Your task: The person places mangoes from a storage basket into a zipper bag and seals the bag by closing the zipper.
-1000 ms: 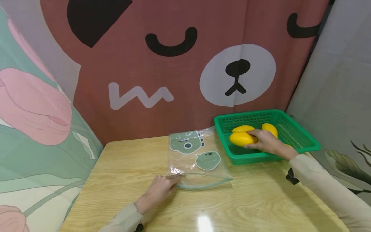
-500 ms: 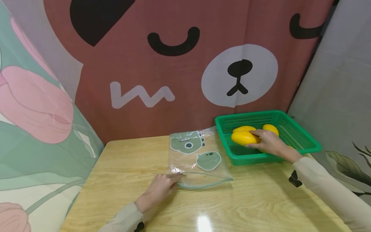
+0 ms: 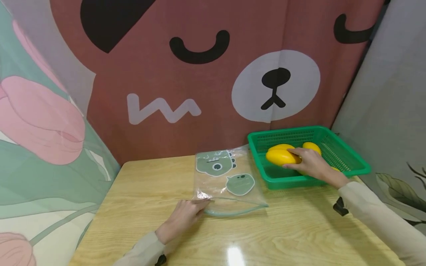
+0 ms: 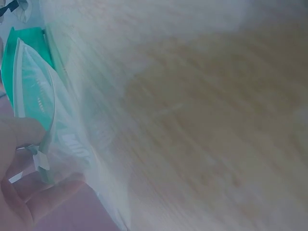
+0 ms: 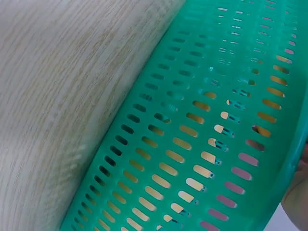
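Note:
My left hand (image 3: pixel 187 214) pinches the left corner of a clear zip-lock bag (image 3: pixel 206 184) at its mouth, and the bag lies flat on the table with green dinosaur prints. In the left wrist view, thumb and fingers close on the strip of the bag (image 4: pixel 62 130), whose mouth gapes. Inside the green basket (image 3: pixel 357 170) at the right, my right hand (image 3: pixel 309 162) grips a yellow mango (image 3: pixel 279 157). Another mango (image 3: pixel 281 147) lies just behind it, and one more (image 3: pixel 312 147) sits farther right. The right wrist view mostly holds the basket's slotted wall (image 5: pixel 192 130), with the hand at its edge.
The wooden table (image 3: pixel 149 184) carries the bag and the basket, which stand side by side near the back edge. A bear-print curtain (image 3: pixel 149 136) hangs right behind the table. Another printed curtain (image 3: pixel 382 129) hangs close to the basket's right side.
The view shifts slightly, and the right hand moves a little rightward with the mango still in its grip. The left hand stays at the bag's corner.

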A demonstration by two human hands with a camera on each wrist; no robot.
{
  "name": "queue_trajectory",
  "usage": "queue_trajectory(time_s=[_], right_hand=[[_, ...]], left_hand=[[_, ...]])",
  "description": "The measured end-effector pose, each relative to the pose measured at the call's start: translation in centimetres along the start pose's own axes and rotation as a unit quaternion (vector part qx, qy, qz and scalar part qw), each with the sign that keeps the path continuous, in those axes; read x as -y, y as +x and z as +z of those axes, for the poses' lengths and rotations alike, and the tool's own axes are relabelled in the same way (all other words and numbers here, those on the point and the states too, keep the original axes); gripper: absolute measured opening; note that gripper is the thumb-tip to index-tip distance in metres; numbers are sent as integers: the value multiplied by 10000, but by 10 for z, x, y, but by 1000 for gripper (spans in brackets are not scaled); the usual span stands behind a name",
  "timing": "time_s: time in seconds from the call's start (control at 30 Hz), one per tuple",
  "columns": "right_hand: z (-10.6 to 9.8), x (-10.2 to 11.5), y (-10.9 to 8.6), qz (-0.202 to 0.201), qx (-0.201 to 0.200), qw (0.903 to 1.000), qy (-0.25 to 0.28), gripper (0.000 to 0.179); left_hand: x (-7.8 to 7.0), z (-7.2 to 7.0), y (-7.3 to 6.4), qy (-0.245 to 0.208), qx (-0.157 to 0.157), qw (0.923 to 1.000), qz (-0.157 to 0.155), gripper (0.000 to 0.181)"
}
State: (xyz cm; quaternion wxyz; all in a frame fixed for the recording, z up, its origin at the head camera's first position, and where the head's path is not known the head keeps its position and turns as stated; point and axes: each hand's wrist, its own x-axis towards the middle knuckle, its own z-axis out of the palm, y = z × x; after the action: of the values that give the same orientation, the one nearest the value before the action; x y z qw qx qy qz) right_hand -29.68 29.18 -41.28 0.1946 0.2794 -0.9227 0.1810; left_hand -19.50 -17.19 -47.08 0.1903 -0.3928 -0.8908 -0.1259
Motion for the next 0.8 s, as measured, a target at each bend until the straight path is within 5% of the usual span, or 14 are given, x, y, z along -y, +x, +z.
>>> queue_trajectory(time_s=[0.8], right_hand=[[-5, 10, -4, -172, -435, 9989, -12, 58]], left_hand=[[0, 1, 4, -194, -70, 9998, -55, 35]])
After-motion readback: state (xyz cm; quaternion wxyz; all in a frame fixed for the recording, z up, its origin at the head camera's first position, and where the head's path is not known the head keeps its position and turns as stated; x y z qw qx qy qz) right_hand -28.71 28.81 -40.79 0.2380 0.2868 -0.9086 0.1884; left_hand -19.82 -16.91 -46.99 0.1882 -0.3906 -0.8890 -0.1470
